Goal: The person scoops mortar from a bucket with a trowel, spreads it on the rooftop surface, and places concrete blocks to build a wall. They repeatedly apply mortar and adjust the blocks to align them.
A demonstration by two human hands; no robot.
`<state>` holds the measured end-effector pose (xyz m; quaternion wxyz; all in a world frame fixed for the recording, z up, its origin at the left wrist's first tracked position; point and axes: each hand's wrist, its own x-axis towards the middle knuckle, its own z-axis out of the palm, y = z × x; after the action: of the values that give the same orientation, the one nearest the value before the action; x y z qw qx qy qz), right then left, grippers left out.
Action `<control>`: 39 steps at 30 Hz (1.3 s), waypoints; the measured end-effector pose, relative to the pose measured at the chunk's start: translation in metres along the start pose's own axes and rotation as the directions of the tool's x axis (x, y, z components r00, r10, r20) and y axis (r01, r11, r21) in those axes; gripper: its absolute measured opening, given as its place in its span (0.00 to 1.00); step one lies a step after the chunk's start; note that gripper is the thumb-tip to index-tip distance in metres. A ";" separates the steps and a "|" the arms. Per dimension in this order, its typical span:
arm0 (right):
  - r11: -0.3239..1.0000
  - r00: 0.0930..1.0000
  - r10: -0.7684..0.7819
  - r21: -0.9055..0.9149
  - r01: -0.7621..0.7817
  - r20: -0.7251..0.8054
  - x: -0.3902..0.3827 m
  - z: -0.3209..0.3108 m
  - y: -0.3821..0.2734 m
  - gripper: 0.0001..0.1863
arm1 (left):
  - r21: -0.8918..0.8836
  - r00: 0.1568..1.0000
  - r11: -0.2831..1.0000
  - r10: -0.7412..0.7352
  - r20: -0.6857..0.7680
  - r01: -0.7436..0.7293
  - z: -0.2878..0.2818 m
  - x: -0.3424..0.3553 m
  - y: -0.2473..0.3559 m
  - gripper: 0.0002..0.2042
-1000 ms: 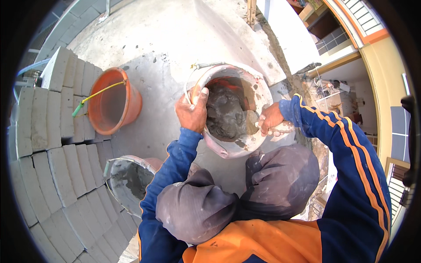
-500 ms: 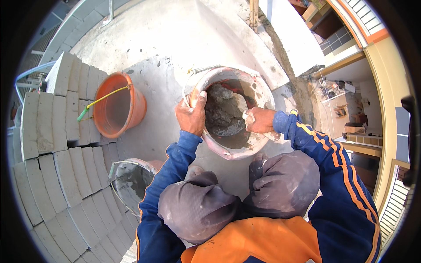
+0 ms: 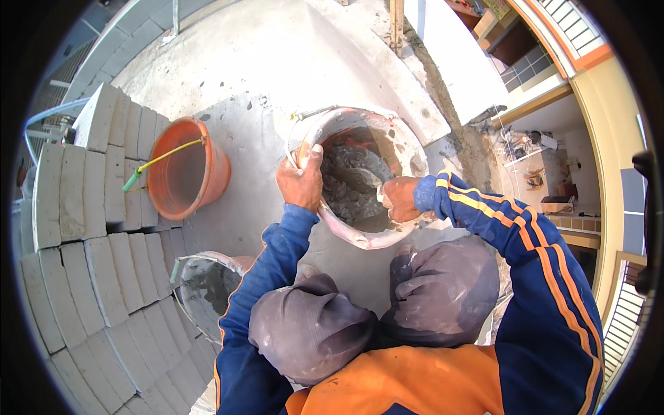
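Observation:
A whitish, cement-smeared bucket [image 3: 371, 239] stands in front of my knees, holding wet grey mortar [image 3: 346, 173]. My left hand [image 3: 299, 178] is closed on its left rim beside the wire handle, thumb over the edge. Over the right side of the opening, my right hand [image 3: 400, 198] grips a pale, caked tool handle [image 3: 382, 194]; the tool's working end is down in the mortar, and its shape is hard to make out.
An orange bucket [image 3: 216, 166] stands at the left beside stacked grey blocks [image 3: 93, 280]. A second mortar bucket [image 3: 197, 266] sits near my left knee on the concrete floor [image 3: 242, 152]. To the right are a pale slab edge and a cluttered lower area [image 3: 536, 176].
My right hand has moved inward from the bucket's right rim, carrying the tool down into the mortar and stirring it. My left hand stays on the rim.

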<state>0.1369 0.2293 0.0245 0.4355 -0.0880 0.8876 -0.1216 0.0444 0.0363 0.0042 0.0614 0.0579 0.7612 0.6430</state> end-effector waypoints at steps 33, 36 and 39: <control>0.847 0.997 0.065 0.526 -0.079 0.044 -0.029 0.041 0.007 0.23 | -0.020 0.995 0.997 0.079 0.058 -0.078 0.010 -0.003 0.003 0.13; 0.936 0.962 0.192 0.331 -0.120 -0.193 -0.028 0.017 0.016 0.21 | 0.023 0.997 0.999 0.039 0.063 -0.040 0.005 -0.009 0.005 0.13; 0.971 0.892 0.237 0.125 -0.204 -0.386 -0.007 0.003 0.024 0.18 | 0.017 0.997 0.999 0.033 0.070 -0.034 0.002 -0.013 0.006 0.14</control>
<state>0.1423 0.2540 0.0210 0.2601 0.0576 0.9560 -0.1230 0.0577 0.0369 0.0097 0.0766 0.0937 0.7632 0.6347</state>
